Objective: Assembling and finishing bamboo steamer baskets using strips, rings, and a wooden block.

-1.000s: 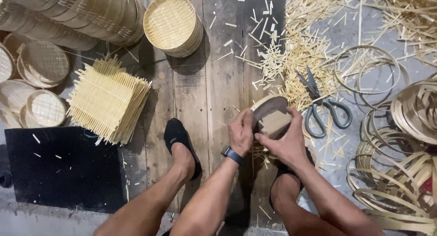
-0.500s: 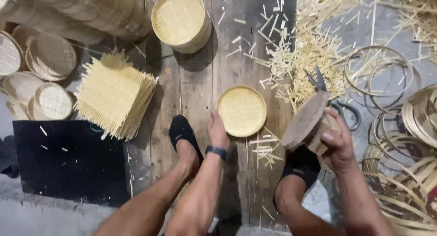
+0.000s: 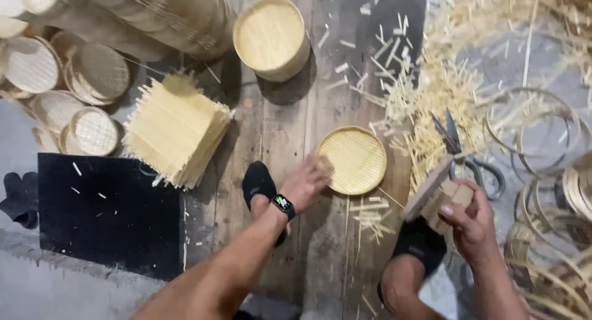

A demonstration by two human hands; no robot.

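A round woven bamboo tray (image 3: 354, 158) lies flat on the wooden floor between my feet. My left hand (image 3: 306, 183), with a watch on the wrist, touches the tray's left rim, fingers spread and blurred. My right hand (image 3: 468, 218) grips a wooden block tool (image 3: 439, 195), a flat round board on stacked wood pieces, held tilted to the right of the tray. Black scissors (image 3: 464, 156) lie on the floor just beyond the block.
A stack of square woven mats (image 3: 176, 130) lies at the left, and a pile of round steamer trays (image 3: 270, 36) at the top. Bamboo rings (image 3: 542, 190) and splinters (image 3: 431, 92) cover the right. A black mat (image 3: 105, 212) lies at lower left.
The two hands held the block and tray together, then came apart. The tray now lies on the floor under my left hand, and my right hand carried the block to the right.
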